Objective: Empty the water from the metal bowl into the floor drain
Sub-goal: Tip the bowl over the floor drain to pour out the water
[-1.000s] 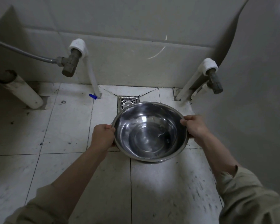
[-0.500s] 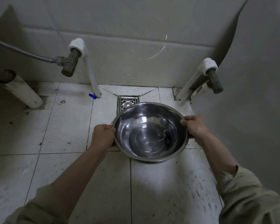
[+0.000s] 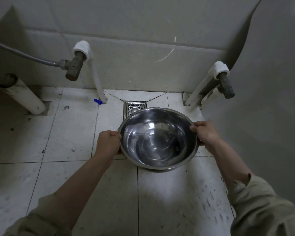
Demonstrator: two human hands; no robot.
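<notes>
A round metal bowl (image 3: 157,138) with clear water in it hangs above the white floor tiles. My left hand (image 3: 109,142) grips its left rim and my right hand (image 3: 205,132) grips its right rim. The bowl's far rim overlaps the near part of the square metal floor drain (image 3: 134,107), which lies by the back wall; only the drain's far half shows. The bowl looks roughly level, with its far edge a little lower.
A white pipe with a brass valve (image 3: 74,68) stands left of the drain, and a small blue cap (image 3: 97,101) lies at its foot. A second pipe and valve (image 3: 226,86) stand at the right beside a large curved grey body (image 3: 262,99). A thick white pipe (image 3: 24,96) slants at far left.
The bowl and both hands have barely shifted. The water ripples and its surface line has moved slightly toward the far side of the bowl.
</notes>
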